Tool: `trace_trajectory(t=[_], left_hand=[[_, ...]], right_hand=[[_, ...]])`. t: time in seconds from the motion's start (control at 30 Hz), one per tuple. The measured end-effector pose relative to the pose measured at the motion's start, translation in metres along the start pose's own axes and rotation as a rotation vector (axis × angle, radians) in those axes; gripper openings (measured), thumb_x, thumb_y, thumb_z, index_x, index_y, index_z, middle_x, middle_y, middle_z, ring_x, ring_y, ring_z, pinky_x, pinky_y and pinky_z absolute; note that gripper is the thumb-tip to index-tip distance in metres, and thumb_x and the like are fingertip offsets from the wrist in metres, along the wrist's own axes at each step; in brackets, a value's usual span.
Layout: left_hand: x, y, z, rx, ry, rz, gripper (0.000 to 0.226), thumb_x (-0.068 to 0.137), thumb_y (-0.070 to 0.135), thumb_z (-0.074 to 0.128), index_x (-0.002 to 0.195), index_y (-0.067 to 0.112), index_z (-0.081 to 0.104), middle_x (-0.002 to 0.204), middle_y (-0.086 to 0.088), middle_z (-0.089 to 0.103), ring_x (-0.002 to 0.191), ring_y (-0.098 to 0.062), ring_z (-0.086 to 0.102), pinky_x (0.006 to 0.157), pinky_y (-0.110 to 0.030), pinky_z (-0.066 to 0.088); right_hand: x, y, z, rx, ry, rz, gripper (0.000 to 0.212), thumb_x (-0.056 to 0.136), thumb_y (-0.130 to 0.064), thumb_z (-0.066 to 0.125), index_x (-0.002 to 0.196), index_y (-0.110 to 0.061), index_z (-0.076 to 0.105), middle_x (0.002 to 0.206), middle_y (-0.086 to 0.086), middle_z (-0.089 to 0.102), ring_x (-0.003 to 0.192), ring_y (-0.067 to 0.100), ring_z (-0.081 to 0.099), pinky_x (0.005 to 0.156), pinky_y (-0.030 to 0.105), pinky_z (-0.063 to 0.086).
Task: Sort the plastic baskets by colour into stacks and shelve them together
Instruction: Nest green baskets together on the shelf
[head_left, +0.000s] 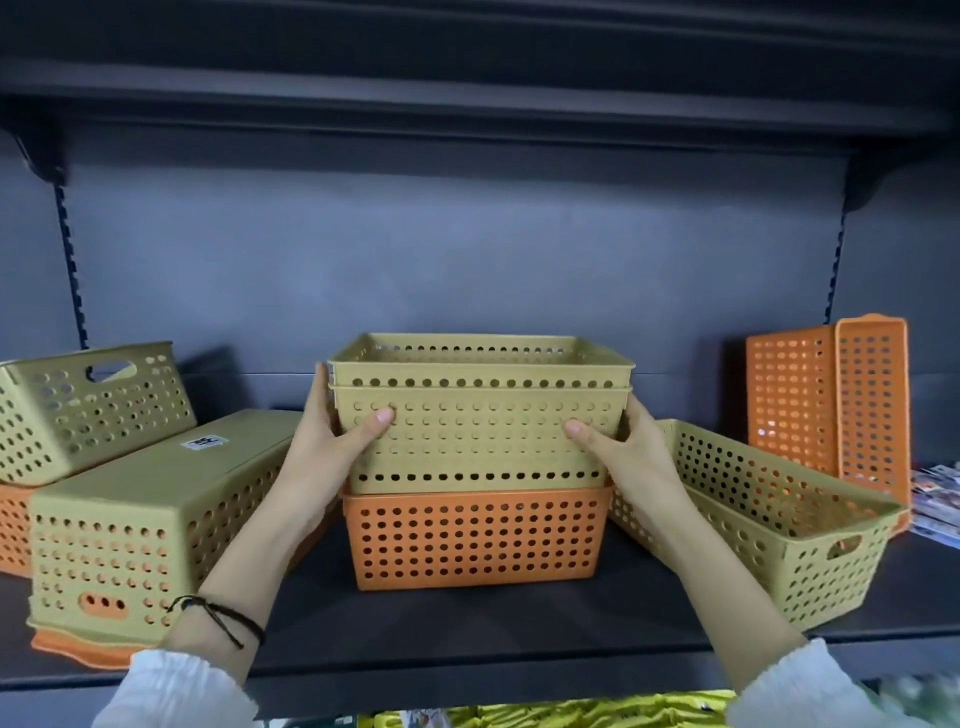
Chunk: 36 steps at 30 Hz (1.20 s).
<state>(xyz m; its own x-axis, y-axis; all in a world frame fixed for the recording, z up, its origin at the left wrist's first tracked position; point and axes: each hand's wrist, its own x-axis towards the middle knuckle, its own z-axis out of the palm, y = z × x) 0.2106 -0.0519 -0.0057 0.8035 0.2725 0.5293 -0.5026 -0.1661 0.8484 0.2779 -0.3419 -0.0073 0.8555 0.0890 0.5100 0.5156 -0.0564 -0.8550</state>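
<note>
The dark shelf carries everything, its back panel and the upper shelf above it taking up most of the view. On it, at the left, an upturned tan basket lies over an orange one whose rim pokes out beneath, with a tilted tan basket propped behind it; at the right an open tan basket sits at an angle, and two orange baskets stand on end against the back. In the middle, two nested tan baskets sit in or just above the orange basket — I cannot tell whether they have lifted clear. The left hand grips the left end of the tan pair, thumb pressed on the front wall and fingers curled round the side; the right hand mirrors it on the right end. A dark cord bracelet circles the left wrist. As I judge it, the risk lies in the nesting — if the lower tan basket is wedged in the orange one, lifting could drag the orange basket along and let it drop off the shelf, or the upper tan basket could slide loose, since the thumbs bear only on the lower one. A small white label on the upturned basket bears dark marks too blurred to read.
</note>
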Motion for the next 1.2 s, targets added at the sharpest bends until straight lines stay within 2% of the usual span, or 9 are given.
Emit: trace_trajectory(t=[0.2,0.33,0.5,0.6,0.7,0.77,0.9,1.0,1.2], left_hand=[[0.0,0.025,0.023,-0.156,-0.02,0.128,0.058,0.085,0.039,0.07,0.136,0.02,0.049,0.125,0.0,0.068,0.11,-0.01,0.067,0.083,-0.029,0.057],[0.005,0.036,0.052,-0.238,0.029,0.115,0.053,0.088,0.057,0.055,0.132,0.027,0.052,0.123,-0.001,0.069,0.11,-0.018,0.067,0.087,-0.044,0.052],[0.015,0.035,0.101,-0.348,0.015,0.076,0.035,0.099,0.038,0.049,0.126,0.017,0.057,0.122,-0.003,0.068,0.115,-0.02,0.064,0.096,-0.046,0.052],[0.018,0.026,0.13,-0.398,-0.028,0.028,0.047,0.1,0.034,0.046,0.135,0.003,0.051,0.128,-0.01,0.065,0.118,-0.021,0.063,0.096,-0.04,0.052],[0.023,0.021,0.161,-0.433,-0.084,-0.002,0.047,0.102,0.031,0.043,0.137,0.0,0.049,0.133,-0.014,0.062,0.121,-0.023,0.061,0.098,-0.041,0.052],[0.028,0.022,0.182,-0.409,-0.14,-0.01,0.048,0.101,0.035,0.043,0.137,0.003,0.05,0.135,-0.013,0.061,0.124,-0.024,0.059,0.101,-0.044,0.049],[0.044,0.019,0.216,-0.403,-0.193,-0.107,0.071,0.089,0.052,0.053,0.143,0.006,0.041,0.14,-0.012,0.057,0.127,-0.023,0.057,0.103,-0.049,0.046],[0.053,0.014,0.237,-0.406,-0.176,-0.193,0.077,0.086,0.056,0.054,0.141,0.005,0.038,0.139,-0.012,0.057,0.124,-0.022,0.059,0.094,-0.046,0.05],[0.063,0.001,0.271,-0.249,-0.104,-0.308,0.032,0.103,0.048,0.031,0.116,0.02,0.039,0.109,0.006,0.057,0.097,-0.007,0.056,0.094,-0.039,0.044]], right_hand=[[0.006,-0.028,-0.021,0.089,0.033,-0.122,0.055,0.082,-0.011,0.074,0.132,-0.02,0.053,0.117,-0.006,0.07,0.107,0.01,0.067,0.084,0.029,0.058],[-0.001,-0.037,-0.053,0.132,0.104,-0.216,0.107,0.077,-0.009,0.078,0.152,-0.04,0.008,0.141,-0.006,0.051,0.123,0.004,0.056,0.1,0.034,0.05],[-0.018,-0.038,-0.108,-0.134,0.128,-0.357,0.106,0.059,-0.059,0.082,0.142,-0.062,0.017,0.148,-0.014,0.032,0.138,0.011,0.038,0.112,0.049,0.036],[-0.024,-0.031,-0.136,-0.261,0.158,-0.401,0.103,0.054,-0.08,0.069,0.137,-0.064,0.009,0.142,-0.023,0.016,0.141,-0.004,0.016,0.117,0.023,0.023],[-0.027,-0.029,-0.158,-0.365,0.252,-0.467,0.099,0.06,-0.083,0.059,0.139,-0.056,0.007,0.156,0.0,0.001,0.134,-0.023,-0.006,0.101,-0.007,0.01],[-0.025,-0.024,-0.173,-0.354,0.264,-0.488,0.093,0.067,-0.078,0.06,0.138,-0.062,0.004,0.16,0.003,-0.007,0.143,-0.011,-0.009,0.11,0.002,0.009],[-0.022,-0.01,-0.199,-0.315,0.243,-0.538,0.09,0.078,-0.058,0.068,0.142,-0.059,0.004,0.163,0.0,-0.001,0.151,0.02,0.006,0.119,0.055,0.019],[-0.022,-0.005,-0.203,-0.335,0.287,-0.636,0.081,0.081,-0.043,0.068,0.142,-0.049,0.015,0.162,-0.001,-0.002,0.151,0.023,0.003,0.117,0.058,0.018],[-0.023,0.009,-0.195,-0.394,0.366,-0.672,0.072,0.08,-0.035,0.07,0.137,-0.032,0.026,0.159,0.005,0.009,0.15,0.026,0.006,0.116,0.061,0.015]])
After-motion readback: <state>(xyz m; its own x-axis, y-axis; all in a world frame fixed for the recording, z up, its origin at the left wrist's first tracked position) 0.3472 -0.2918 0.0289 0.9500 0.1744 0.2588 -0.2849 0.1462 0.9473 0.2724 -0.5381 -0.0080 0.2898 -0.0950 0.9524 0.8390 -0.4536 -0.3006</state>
